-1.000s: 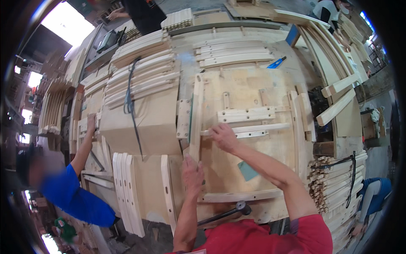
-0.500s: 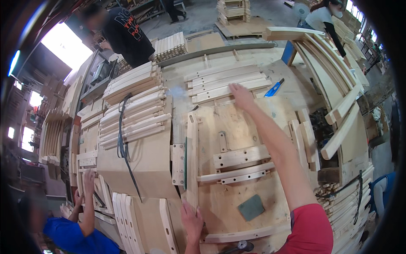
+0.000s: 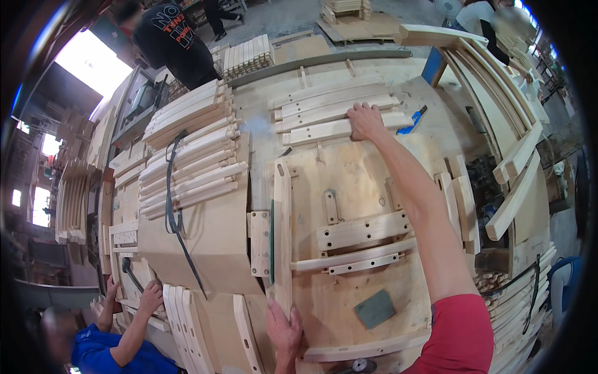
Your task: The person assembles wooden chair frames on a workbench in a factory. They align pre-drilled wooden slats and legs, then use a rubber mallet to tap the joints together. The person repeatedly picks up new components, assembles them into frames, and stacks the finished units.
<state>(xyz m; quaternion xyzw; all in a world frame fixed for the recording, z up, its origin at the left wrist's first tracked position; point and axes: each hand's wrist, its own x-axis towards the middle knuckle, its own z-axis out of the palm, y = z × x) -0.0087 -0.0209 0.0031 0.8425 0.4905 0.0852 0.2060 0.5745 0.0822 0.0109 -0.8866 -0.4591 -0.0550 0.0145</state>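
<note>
My right hand (image 3: 365,120) is closed over the nearest wooden slat (image 3: 321,131) of a row lying at the far side of the bench. That slat has small dark holes at its left end. My left hand (image 3: 284,327) grips the lower end of a long slotted wooden rail (image 3: 283,230), which runs away from me along the workboard (image 3: 367,177). Right of this rail lie a drilled wooden crosspiece (image 3: 361,232) and a curved slat (image 3: 355,254). A narrow drilled strip (image 3: 364,264) sits just below the curved slat.
A blue-handled knife (image 3: 411,121) lies right of the slats. Near me are a dark green pad (image 3: 375,309) and a hammer-like tool (image 3: 360,365). Stacked slats (image 3: 190,168) with a black strap stand left. A blue-shirted co-worker (image 3: 118,340) works at lower left; curved wooden parts (image 3: 498,93) stand right.
My right hand has moved slightly right and closed on the nearest slat, which now sits apart from the row. My left hand stays on the rail. The co-worker's hands have shifted.
</note>
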